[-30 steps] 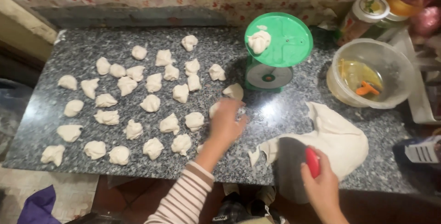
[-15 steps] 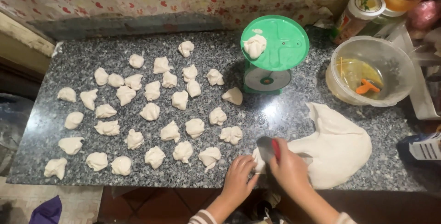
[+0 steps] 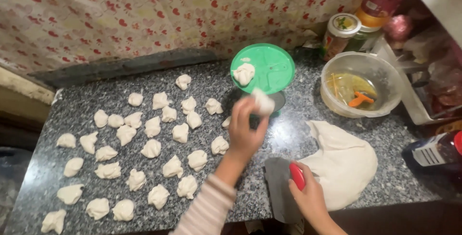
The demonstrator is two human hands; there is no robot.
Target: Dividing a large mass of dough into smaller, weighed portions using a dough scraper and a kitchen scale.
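Below scale (image 3: pixel 262 69): left hand (image 3: pixel 245 129) pinching dough piece (image 3: pixel 263 102); right hand (image 3: pixel 310 199) gripping half-hidden scraper (image 3: pixel 284 189).

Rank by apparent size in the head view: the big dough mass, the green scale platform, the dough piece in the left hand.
1. Big dough mass
2. Green scale platform
3. Dough piece in the left hand

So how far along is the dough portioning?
Well along: about thirty small dough pieces already lie in rows on the granite counter. In hand: the left hand lifts a fresh piece toward the green scale, where one lump sits; the right hand holds a red-handled scraper. Left: the big dough mass is uncut.
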